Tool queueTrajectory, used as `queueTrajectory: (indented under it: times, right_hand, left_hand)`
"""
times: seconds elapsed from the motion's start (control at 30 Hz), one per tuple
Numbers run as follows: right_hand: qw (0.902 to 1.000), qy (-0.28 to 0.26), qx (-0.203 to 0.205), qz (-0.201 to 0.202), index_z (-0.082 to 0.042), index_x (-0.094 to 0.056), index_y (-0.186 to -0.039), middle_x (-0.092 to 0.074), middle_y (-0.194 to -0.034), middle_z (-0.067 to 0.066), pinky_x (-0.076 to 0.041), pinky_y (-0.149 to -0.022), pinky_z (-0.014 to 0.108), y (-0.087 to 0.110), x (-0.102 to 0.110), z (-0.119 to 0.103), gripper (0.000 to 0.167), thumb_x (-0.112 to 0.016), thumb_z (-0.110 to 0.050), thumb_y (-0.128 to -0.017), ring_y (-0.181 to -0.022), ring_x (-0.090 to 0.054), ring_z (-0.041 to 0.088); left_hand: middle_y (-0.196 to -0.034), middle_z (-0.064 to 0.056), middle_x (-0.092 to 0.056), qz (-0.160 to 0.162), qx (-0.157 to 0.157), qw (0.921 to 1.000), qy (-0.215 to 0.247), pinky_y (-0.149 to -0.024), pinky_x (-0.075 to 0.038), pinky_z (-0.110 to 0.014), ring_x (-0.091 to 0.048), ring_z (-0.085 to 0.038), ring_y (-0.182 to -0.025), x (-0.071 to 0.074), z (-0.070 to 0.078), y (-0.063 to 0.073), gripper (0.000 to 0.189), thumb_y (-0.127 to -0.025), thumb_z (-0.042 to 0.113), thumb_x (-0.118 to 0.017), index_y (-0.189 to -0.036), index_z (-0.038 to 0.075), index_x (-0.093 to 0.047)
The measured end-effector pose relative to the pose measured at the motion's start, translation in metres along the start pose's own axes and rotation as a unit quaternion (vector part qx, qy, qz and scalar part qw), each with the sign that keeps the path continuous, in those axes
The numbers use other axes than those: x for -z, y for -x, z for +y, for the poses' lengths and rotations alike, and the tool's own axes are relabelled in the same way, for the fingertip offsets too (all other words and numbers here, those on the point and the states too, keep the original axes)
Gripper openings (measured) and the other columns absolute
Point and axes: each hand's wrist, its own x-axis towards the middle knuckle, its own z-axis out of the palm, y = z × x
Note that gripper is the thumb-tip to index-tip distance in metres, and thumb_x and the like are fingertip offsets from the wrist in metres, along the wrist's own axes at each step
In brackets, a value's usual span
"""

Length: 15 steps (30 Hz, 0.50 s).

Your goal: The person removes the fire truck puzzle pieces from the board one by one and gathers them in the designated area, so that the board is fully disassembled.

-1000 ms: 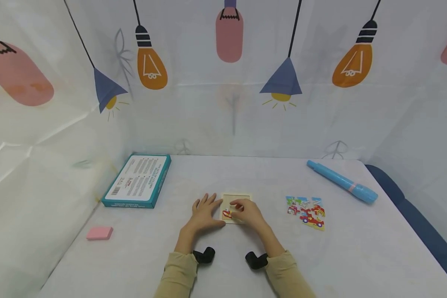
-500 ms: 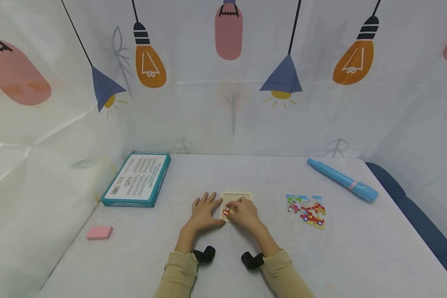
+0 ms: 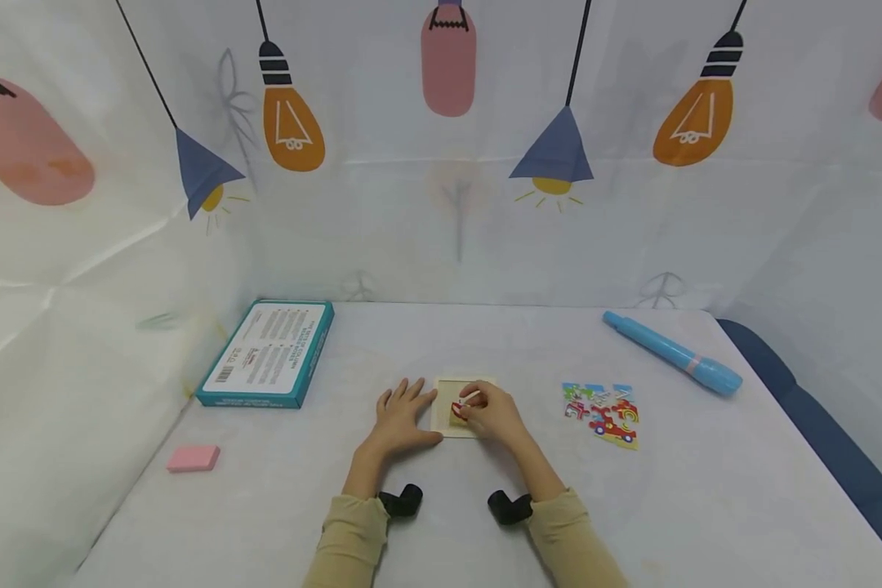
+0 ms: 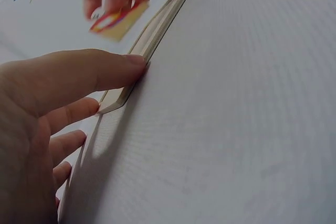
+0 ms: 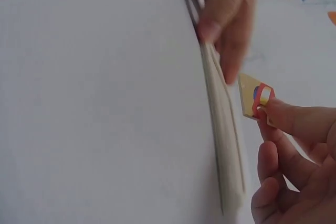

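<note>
My left hand [image 3: 399, 418] lies on the table with its fingers spread. Its thumb rests on the near left corner of a small wooden puzzle tray [image 3: 450, 389]; the left wrist view shows that thumb on the tray edge [image 4: 152, 35]. In my right hand [image 3: 494, 415], thumb and fingertips pinch a puzzle piece [image 5: 251, 97] with a red, white and yellow print. The piece is tilted and held above the tray, apart from it in both wrist views. Part of the tray's right side is hidden behind the right hand.
Several colourful puzzle pieces [image 3: 606, 415] lie to the right. A blue marker-shaped tube [image 3: 672, 353] lies behind them. On the left are a teal and white box [image 3: 268, 351] and a pink eraser-like block [image 3: 193, 458]. A printed curtain [image 3: 382, 220] stands behind the table.
The right hand first moved left over the tray's lower left part, then back right with the puzzle piece raised. My left hand has stayed in place.
</note>
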Motion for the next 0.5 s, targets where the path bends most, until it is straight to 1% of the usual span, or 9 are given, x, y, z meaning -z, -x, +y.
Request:
queueTrajectory:
  times: [0.1,0.23,0.33,0.5]
  right_hand:
    - [0.9995,-0.021,-0.019,0.014,-0.007,-0.064,-0.094,-0.068,-0.078,0.004,-0.046,-0.064,0.027,0.0,0.016,0.007,0.018,-0.07,-0.003,-0.078,-0.07,-0.06,0.011]
    - [0.9983,-0.03,-0.043,0.026,-0.004,-0.063,-0.1,-0.068,-0.083,0.008,-0.045,-0.061,0.026,0.004,0.04,0.02,0.02,-0.068,-0.005,-0.08,-0.073,-0.06,0.014]
    - [0.9967,-0.03,-0.069,0.028,-0.004,-0.062,-0.104,-0.066,-0.088,0.01,-0.044,-0.061,0.026,0.008,0.057,0.029,0.022,-0.066,-0.008,-0.084,-0.076,-0.059,0.016]
    - [0.9959,-0.012,-0.086,0.027,-0.004,-0.06,-0.11,-0.065,-0.095,0.012,-0.043,-0.064,0.027,0.018,0.082,0.037,0.025,-0.063,-0.012,-0.087,-0.083,-0.058,0.02]
  left_hand:
    - [-0.145,-0.015,-0.035,0.0,0.006,1.0,0.0,-0.104,-0.012,-0.059,-0.021,-0.038,-0.136,0.001,-0.001,0.001,0.077,-0.067,0.042,-0.074,-0.133,0.012,-0.05]
    - [-0.146,-0.015,-0.035,0.002,0.009,0.9999,0.007,-0.104,-0.012,-0.059,-0.021,-0.038,-0.136,0.002,-0.004,0.002,0.077,-0.067,0.041,-0.075,-0.133,0.012,-0.051]
    - [-0.146,-0.015,-0.034,0.003,0.007,0.9999,0.008,-0.104,-0.011,-0.059,-0.02,-0.038,-0.137,0.001,-0.006,0.002,0.077,-0.067,0.041,-0.075,-0.134,0.012,-0.05]
    - [-0.145,-0.015,-0.035,0.005,0.004,0.9999,0.009,-0.103,-0.011,-0.06,-0.02,-0.039,-0.136,0.001,-0.007,0.002,0.076,-0.068,0.041,-0.074,-0.133,0.011,-0.05]
